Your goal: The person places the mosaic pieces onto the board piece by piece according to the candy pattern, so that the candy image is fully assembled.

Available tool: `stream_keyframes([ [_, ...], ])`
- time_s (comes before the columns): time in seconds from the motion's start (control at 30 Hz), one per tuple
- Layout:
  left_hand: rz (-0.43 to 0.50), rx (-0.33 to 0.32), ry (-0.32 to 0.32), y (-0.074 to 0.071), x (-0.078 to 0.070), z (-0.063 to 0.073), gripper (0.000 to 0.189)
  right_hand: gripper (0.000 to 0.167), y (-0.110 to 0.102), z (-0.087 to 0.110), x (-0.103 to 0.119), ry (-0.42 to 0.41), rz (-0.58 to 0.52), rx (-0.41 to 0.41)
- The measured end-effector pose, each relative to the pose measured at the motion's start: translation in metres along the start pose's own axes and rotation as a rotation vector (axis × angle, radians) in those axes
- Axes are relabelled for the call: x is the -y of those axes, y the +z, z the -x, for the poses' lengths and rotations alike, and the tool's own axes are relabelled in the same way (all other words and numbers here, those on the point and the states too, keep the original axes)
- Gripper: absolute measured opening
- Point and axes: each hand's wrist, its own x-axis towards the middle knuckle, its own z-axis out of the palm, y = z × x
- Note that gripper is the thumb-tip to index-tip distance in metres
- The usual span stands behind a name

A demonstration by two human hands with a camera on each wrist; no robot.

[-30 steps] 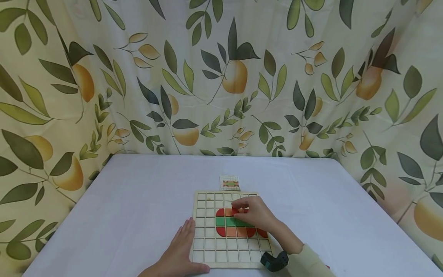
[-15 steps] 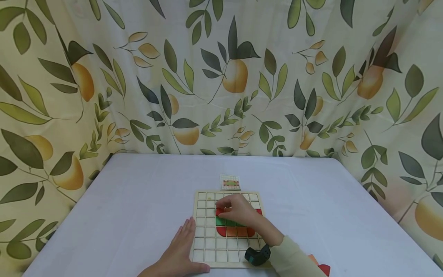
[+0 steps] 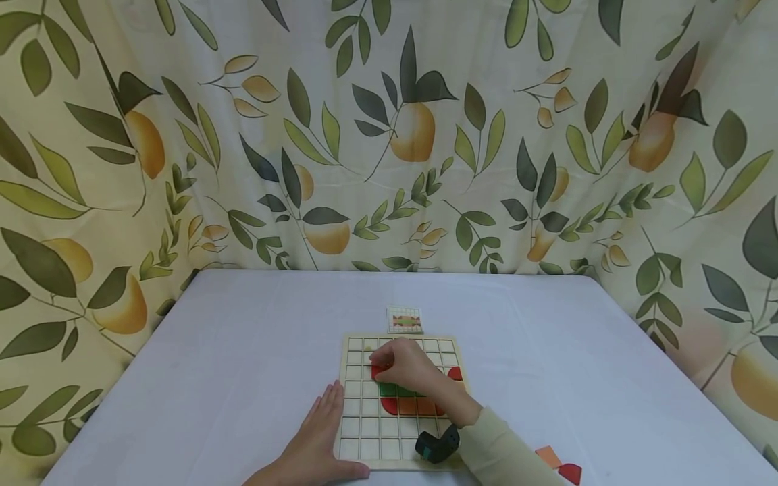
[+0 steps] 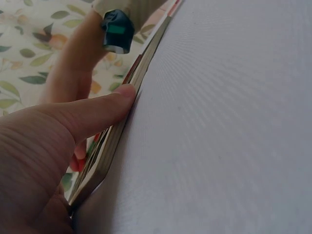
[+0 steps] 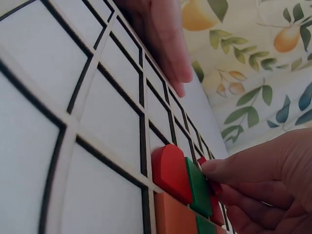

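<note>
A square wooden grid board lies on the table, with red, orange and green tiles set in rows near its middle. My left hand lies along the board's left edge with straight fingers. In the left wrist view the left thumb presses on the near edge. My right hand pinches a small red tile at the left end of the upper row. In the right wrist view that hand is beside a green tile and a rounded red tile. Its fingers partly hide the held tile.
A small picture card with a coloured grid pattern stands behind the board. An orange tile and a red tile lie loose on the white tabletop at the right. A leaf-and-fruit patterned curtain surrounds the table.
My right hand has moved left over the board, with a red tile in its fingers. Loose tiles at lower right have come into view from behind the sleeve. The left hand has stayed in place.
</note>
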Motion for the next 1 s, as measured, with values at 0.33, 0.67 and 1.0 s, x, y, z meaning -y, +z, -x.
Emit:
stream_keyframes([
  [0.33,-0.008,0.006,-0.021,0.0,0.0,-0.001,0.128,0.025,0.005,-0.003,0.003,-0.003,-0.021,-0.02],
  [0.67,-0.012,0.012,-0.047,0.001,0.001,-0.003,0.127,0.025,0.011,-0.007,0.004,-0.015,-0.032,-0.033],
  [1.0,-0.015,0.004,-0.025,0.001,0.002,-0.002,0.127,0.025,0.012,-0.009,0.004,-0.003,-0.048,-0.027],
])
